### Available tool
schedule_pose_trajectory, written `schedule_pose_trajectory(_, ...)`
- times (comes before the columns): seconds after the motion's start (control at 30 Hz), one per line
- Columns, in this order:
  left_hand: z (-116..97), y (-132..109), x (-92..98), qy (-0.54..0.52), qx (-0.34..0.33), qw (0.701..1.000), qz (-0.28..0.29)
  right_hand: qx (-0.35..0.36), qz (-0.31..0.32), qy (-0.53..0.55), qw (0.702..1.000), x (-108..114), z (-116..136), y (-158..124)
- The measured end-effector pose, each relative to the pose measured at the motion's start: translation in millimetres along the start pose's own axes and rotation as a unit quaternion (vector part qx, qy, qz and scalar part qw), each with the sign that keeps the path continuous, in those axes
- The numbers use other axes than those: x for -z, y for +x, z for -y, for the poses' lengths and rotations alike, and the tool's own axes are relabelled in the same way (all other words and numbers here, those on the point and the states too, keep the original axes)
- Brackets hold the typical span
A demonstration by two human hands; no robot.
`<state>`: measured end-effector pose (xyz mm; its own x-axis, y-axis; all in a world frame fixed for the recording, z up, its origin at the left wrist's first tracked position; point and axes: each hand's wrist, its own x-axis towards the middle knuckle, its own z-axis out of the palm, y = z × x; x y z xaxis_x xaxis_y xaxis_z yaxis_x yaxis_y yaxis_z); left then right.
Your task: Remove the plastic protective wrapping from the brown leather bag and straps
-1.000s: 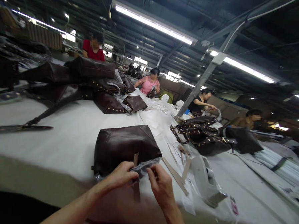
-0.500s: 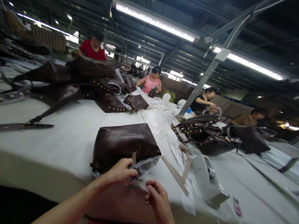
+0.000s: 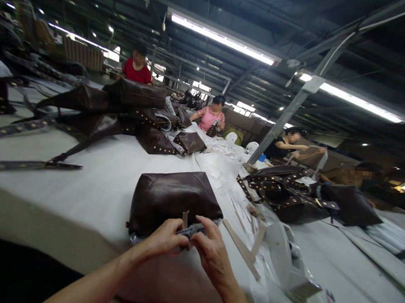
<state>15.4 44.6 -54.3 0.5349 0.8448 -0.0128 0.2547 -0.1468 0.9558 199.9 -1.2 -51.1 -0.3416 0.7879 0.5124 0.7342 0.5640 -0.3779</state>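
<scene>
A dark brown leather bag (image 3: 175, 195) lies on its side at the near edge of the white-covered table (image 3: 98, 196). Clear plastic film (image 3: 198, 226) is bunched along the bag's near edge. My left hand (image 3: 169, 235) is closed on this film, beside a short tan strip (image 3: 185, 219) standing up against the bag. My right hand (image 3: 211, 242) meets the left from the other side, thumb and fingers pinching the film. What lies between the fingertips is partly hidden.
A white tape dispenser (image 3: 290, 260) stands to the right, near tan strips (image 3: 241, 246). Brown studded bags are piled at the back left (image 3: 123, 111) and right (image 3: 288, 192). A metal post (image 3: 278, 126) rises from the table. Several co-workers sit or stand beyond.
My right hand has moved up and in, from below the film to the film beside my left hand. The left hand keeps its hold. The whole view has shifted slightly.
</scene>
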Motion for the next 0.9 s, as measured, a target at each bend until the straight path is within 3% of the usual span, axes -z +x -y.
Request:
schedule_pose_trajectory(0.1,1,-3,0.7,-0.016,-0.017,1.0,0.01,0.007,0.104,0.028,0.994,8,3,20)
schedule_pose_trajectory(0.2,3,-4,0.7,-0.015,-0.02,1.0,0.016,-0.039,0.184,0.072,0.979,17,6,35)
schedule_pose_trajectory(0.4,4,-2,2.7,0.019,-0.038,0.999,0.013,-0.071,0.243,0.156,0.955,26,5,52)
schedule_pose_trajectory(0.57,1,-4,8.7,0.026,-0.049,0.998,0.044,-0.069,0.238,0.191,0.95,22,0,50)
schedule_pose_trajectory(0.67,-3,-7,12.9,0.045,-0.04,0.995,0.077,-0.065,0.212,0.205,0.953,19,0,42)
schedule_pose_trajectory(0.9,-11,-5,20.5,0.085,-0.034,0.991,0.095,-0.058,0.154,0.239,0.957,11,3,33)
